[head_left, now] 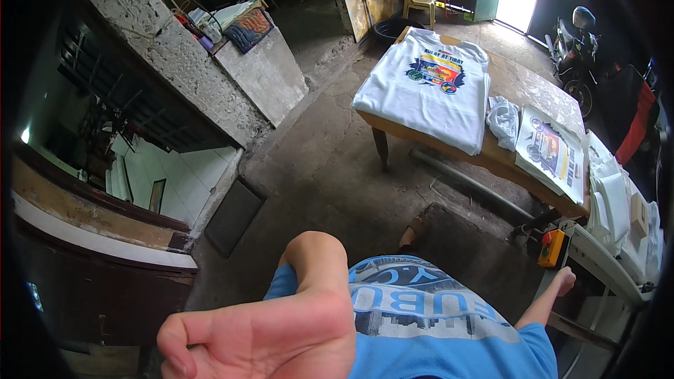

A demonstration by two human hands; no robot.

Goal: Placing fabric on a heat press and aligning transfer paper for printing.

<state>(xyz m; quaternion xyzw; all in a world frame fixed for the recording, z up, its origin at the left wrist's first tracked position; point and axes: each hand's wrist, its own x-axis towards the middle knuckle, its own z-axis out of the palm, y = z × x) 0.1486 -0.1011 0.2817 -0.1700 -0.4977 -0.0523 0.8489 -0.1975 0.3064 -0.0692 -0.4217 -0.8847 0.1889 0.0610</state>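
Note:
My left hand (274,333) is raised large at the lower edge, its bare palm facing up. One digit bends inward at its left side; the other fingers are mostly cut off by the frame. At the far right my right hand (564,281) is closed beside the grey metal frame (605,261) of a machine. What its fingers grip is too small to make out. Just above that hand sits an orange control box (552,248) with a red knob. On the wooden table (516,77) ahead lie a stack of white printed T-shirts (425,109) and a pile of printed sheets (551,158).
A crumpled clear plastic bag (503,123) lies between shirts and sheets. White plastic-wrapped bundles (618,196) rest on the machine. A grey pipe (470,186) runs low beside the table. A dark mat (235,216) lies by the left doorway. A motorcycle (577,52) stands at the back right.

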